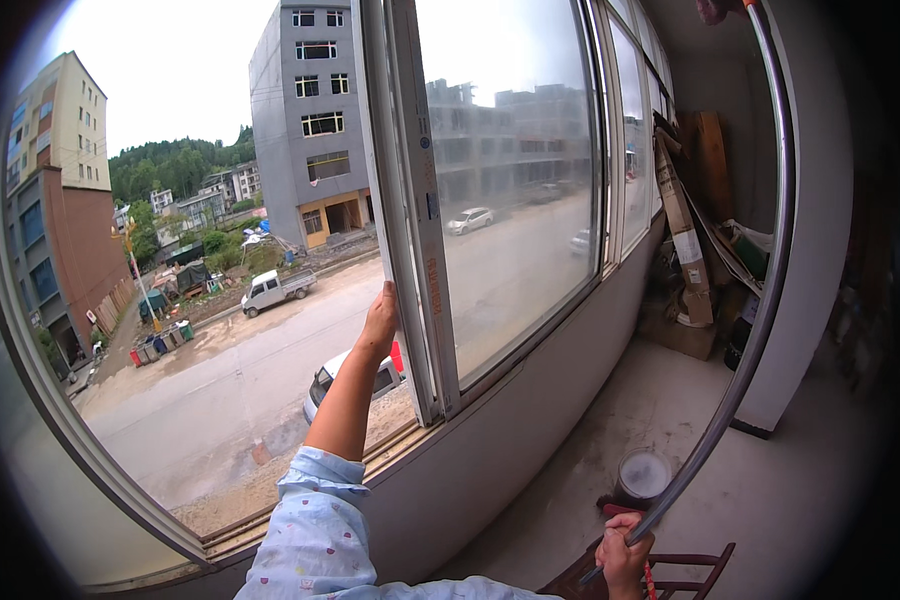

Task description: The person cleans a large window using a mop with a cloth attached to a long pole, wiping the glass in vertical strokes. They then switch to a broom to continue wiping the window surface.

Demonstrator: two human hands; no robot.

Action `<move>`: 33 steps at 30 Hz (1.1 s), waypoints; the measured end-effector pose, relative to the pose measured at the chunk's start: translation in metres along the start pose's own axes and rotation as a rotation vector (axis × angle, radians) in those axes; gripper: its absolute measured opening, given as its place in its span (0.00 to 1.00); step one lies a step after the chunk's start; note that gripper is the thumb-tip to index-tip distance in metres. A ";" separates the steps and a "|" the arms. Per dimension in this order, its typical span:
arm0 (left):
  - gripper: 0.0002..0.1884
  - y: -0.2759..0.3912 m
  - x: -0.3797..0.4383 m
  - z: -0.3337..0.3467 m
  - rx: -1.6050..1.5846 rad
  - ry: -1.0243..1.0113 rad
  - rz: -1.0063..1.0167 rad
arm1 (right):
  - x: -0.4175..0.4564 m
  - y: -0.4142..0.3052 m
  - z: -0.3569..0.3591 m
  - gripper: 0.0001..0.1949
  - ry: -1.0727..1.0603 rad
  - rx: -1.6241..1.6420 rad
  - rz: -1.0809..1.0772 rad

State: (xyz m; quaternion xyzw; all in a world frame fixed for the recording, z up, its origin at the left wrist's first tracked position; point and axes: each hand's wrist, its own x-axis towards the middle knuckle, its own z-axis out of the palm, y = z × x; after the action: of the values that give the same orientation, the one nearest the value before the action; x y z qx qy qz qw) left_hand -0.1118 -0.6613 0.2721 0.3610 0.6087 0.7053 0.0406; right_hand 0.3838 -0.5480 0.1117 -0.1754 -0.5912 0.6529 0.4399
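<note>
My left hand (379,322) grips the edge of a sliding window sash (409,225); part of its fingers are hidden by the frame. The sash's glass pane (514,247) looks hazy. Left of it, the window opening gives onto the street. At the lower right, my right hand (624,551) is closed around a long metal pole (787,165), which looks bent through the lens. The pole runs to the top right, where an orange fitting (750,3) meets a dark reddish piece (712,10), mostly cut off by the picture's edge.
A bucket (630,498) of whitish liquid stands on the floor near a red-handled item (621,511). A dark wooden chair or stool (690,559) is below my right hand. Cardboard (679,225) leans in the corner, beside a wall end (814,262). A parked vehicle (341,367) is outside.
</note>
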 end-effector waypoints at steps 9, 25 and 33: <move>0.35 0.017 -0.028 -0.017 0.020 0.031 0.041 | 0.007 0.013 -0.003 0.06 -0.078 0.008 -0.001; 0.36 0.018 -0.041 -0.013 -0.003 0.164 0.024 | 0.056 0.014 -0.018 0.09 -0.176 -0.125 -0.057; 0.35 0.025 -0.050 -0.009 -0.075 0.217 0.100 | 0.091 0.018 -0.033 0.09 -0.166 -0.111 -0.049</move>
State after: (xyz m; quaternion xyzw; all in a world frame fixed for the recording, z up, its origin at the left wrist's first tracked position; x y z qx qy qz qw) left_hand -0.0710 -0.6998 0.2712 0.3107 0.5640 0.7636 -0.0469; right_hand 0.3523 -0.4548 0.1135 -0.1302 -0.6649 0.6206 0.3948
